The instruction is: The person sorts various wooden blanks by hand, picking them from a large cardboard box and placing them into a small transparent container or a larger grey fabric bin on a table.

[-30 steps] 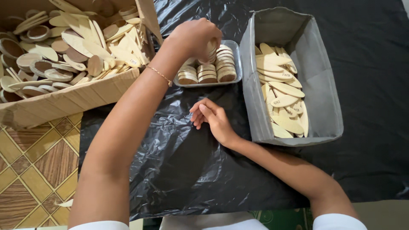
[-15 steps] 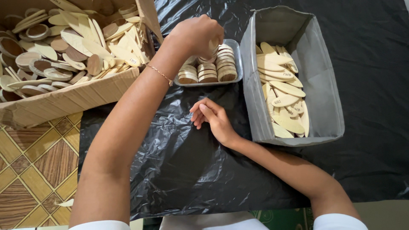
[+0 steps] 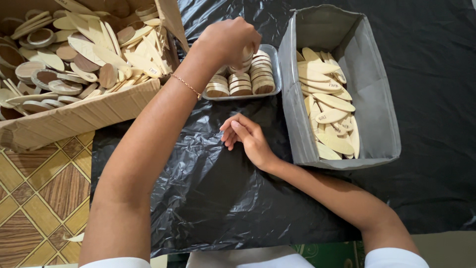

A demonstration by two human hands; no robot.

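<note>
Left hand (image 3: pixel 229 42) slightly lower, grip around wooden disc (image 3: pixel 246 53) above tray (image 3: pixel 275 74).

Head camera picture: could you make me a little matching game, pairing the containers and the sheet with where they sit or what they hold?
Things:
1. brown cardboard box
2. small grey metal tray
3. grey fabric bin
4. crinkled black plastic sheet

Descriptions:
A. holds flat pale wooden ovals, far right
B. spread under the resting right hand
C. holds stacked wooden pieces, under the left hand
D. heaped with mixed wooden ovals and rounds, far left

Pairs: 1-D, 2-C, 3-A, 4-B
</note>
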